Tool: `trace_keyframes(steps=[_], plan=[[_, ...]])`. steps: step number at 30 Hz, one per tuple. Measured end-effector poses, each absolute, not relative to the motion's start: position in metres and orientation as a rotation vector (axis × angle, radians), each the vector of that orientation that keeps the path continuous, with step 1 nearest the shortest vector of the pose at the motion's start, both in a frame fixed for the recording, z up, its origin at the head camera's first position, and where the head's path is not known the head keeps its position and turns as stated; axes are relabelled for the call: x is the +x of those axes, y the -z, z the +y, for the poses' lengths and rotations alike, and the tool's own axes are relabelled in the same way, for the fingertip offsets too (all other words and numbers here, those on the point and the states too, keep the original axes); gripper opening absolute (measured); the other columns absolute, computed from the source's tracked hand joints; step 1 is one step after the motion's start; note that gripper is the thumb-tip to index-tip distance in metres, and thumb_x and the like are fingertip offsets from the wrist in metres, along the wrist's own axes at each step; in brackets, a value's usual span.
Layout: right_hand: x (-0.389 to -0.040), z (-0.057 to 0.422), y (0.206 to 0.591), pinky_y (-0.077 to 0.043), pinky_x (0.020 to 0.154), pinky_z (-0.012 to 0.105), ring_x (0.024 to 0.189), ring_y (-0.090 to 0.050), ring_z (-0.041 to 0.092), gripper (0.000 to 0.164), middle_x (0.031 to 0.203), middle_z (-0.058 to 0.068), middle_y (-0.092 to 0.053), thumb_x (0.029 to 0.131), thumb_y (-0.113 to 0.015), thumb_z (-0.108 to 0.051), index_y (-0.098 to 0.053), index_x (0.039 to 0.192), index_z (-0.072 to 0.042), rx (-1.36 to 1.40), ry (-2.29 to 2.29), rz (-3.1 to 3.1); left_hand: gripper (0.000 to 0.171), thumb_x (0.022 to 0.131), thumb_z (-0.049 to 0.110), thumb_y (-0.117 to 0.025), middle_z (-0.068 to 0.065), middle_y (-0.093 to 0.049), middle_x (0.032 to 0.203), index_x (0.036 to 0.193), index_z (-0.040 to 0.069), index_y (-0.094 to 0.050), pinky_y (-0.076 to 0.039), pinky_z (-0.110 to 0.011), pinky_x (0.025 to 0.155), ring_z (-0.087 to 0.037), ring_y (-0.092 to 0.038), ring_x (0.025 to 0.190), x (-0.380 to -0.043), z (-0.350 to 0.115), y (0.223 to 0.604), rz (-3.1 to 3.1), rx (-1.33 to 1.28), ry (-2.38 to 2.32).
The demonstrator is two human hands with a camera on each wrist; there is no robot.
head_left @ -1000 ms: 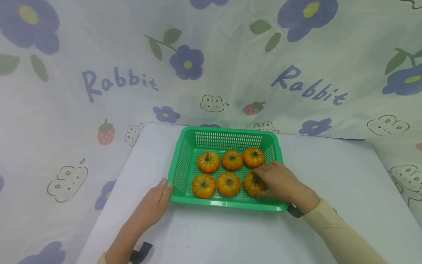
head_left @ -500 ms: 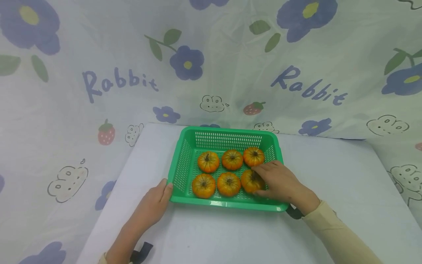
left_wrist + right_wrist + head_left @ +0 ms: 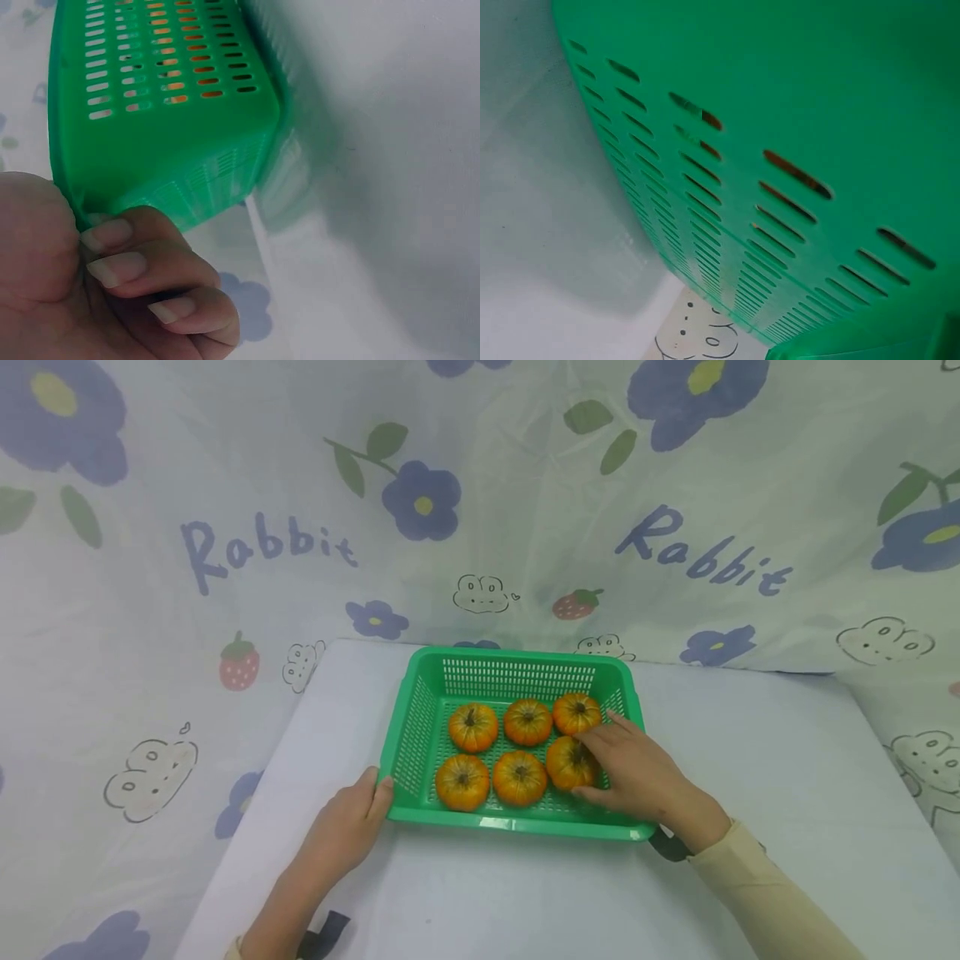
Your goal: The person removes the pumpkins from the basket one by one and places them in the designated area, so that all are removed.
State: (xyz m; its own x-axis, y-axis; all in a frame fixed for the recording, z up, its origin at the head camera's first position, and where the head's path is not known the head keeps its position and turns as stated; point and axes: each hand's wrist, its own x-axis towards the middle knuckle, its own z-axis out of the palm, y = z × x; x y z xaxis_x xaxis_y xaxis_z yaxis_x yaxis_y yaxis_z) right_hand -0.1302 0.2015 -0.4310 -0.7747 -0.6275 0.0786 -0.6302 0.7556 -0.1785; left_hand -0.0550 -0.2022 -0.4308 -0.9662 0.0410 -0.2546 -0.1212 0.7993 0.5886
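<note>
Small orange pumpkins sit in two rows of three inside a green plastic basket (image 3: 510,823). My left hand (image 3: 352,818) grips the basket's left rim near its front corner; in the left wrist view its fingers (image 3: 120,268) curl against the rim. My right hand (image 3: 637,768) reaches over the right side of the basket to the front right pumpkin (image 3: 567,763). Its thumb and index finger are spread at that pumpkin's right side, and the other fingers stretch toward the back right pumpkin (image 3: 576,713). In the right wrist view only the basket's slotted side wall (image 3: 727,202) shows, not the hand.
The basket rests on a white-covered table (image 3: 480,893). Behind it hangs a pale curtain (image 3: 480,460) printed with flowers, strawberries and rabbits. Other pumpkins in the basket are the front middle pumpkin (image 3: 520,779) and the back left pumpkin (image 3: 473,727).
The front right pumpkin has shifted left and slightly back, closer to the front middle one. My right hand's fingers have spread around it. The left hand and basket have stayed put.
</note>
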Motion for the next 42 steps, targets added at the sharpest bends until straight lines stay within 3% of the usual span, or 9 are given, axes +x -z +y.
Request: trace_keyframes(steps=[19, 26, 33, 42], plan=[[-0.123, 0.200, 0.424, -0.020, 0.124, 0.053, 0.126, -0.061, 0.034, 0.079, 0.133, 0.017, -0.067, 0.084, -0.087, -0.046, -0.059, 0.138, 0.005, 0.990, -0.439, -2.938, 0.040, 0.115, 0.043, -0.030, -0.004, -0.044, 0.068, 0.097, 0.011, -0.046, -0.036, -0.032, 0.053, -0.018, -0.040, 0.058, -0.054, -0.199, 0.430, 2.785, -0.053, -0.847], [-0.119, 0.200, 0.418, -0.031, 0.119, 0.054, 0.132, -0.056, 0.037, 0.080, 0.136, 0.018, -0.064, 0.084, -0.088, -0.043, -0.057, 0.142, 0.003, 0.934, -0.500, -2.975, 0.038, 0.115, 0.041, -0.031, -0.004, -0.045, 0.068, 0.097, 0.011, -0.046, -0.035, -0.033, 0.053, -0.019, -0.040, 0.058, -0.055, -0.199, 0.427, 2.772, -0.060, -0.836], [-0.114, 0.202, 0.415, -0.048, 0.104, 0.055, 0.131, -0.057, 0.036, 0.080, 0.141, 0.016, -0.060, 0.086, -0.086, -0.046, -0.054, 0.145, -0.002, 0.907, -0.536, -2.993, 0.038, 0.115, 0.042, -0.031, -0.004, -0.045, 0.068, 0.099, 0.011, -0.046, -0.035, -0.033, 0.053, -0.019, -0.040, 0.059, -0.055, -0.199, 0.427, 2.763, -0.073, -0.839], [-0.107, 0.207, 0.408, -0.051, 0.101, 0.054, 0.130, -0.058, 0.035, 0.081, 0.145, 0.017, -0.057, 0.089, -0.084, -0.045, -0.051, 0.149, -0.001, 0.865, -0.570, -3.012, 0.041, 0.115, 0.044, -0.029, -0.004, -0.045, 0.068, 0.100, 0.011, -0.046, -0.036, -0.032, 0.053, -0.019, -0.041, 0.059, -0.054, -0.198, 0.429, 2.766, -0.079, -0.841]])
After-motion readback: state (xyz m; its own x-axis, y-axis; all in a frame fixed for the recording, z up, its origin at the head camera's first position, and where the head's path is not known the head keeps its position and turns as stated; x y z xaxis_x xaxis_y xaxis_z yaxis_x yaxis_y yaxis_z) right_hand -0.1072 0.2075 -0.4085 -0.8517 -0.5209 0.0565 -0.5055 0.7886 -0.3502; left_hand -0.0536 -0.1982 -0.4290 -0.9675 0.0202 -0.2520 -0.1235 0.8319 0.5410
